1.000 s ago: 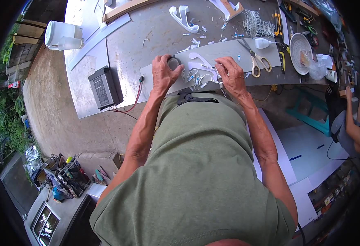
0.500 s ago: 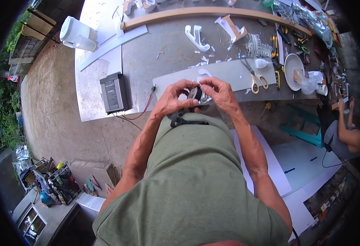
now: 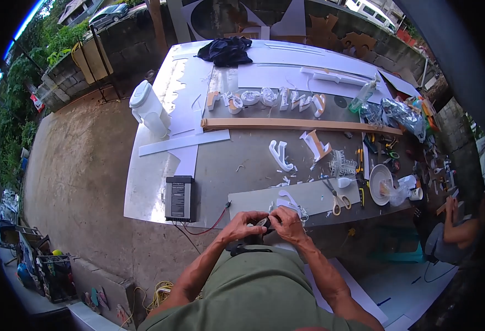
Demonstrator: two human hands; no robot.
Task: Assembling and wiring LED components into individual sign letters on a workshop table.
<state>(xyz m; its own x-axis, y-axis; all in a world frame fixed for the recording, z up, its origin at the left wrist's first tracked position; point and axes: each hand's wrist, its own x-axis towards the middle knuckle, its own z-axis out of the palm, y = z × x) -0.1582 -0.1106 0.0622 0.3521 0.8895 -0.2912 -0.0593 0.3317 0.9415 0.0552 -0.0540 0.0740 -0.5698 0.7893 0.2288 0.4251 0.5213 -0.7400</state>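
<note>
Close to my body at the table's near edge, my left hand (image 3: 239, 226) is closed round a small round black roll (image 3: 264, 222), which looks like tape. My right hand (image 3: 288, 224) pinches right beside it, fingertips almost meeting the left's; what lies between them is too small to make out. Just beyond the right hand, thin white strands (image 3: 303, 212) and a white curved letter piece (image 3: 288, 197) lie at a long grey-white panel (image 3: 253, 198). Scissors (image 3: 337, 199) with cream handles rest on that panel's right part.
A black power supply box (image 3: 180, 198) with red and dark leads stands left on the table. Farther back lie white letter shapes (image 3: 267, 98) and a long brown strip (image 3: 297, 126). Pliers, a white plate (image 3: 379, 185) and plastic bags crowd the right. Another person (image 3: 455, 231) works there.
My view has tilted up, bringing the table's far side into sight. Both hands stay together at the black roll, and the right hand's fingers have drawn in closer over it.
</note>
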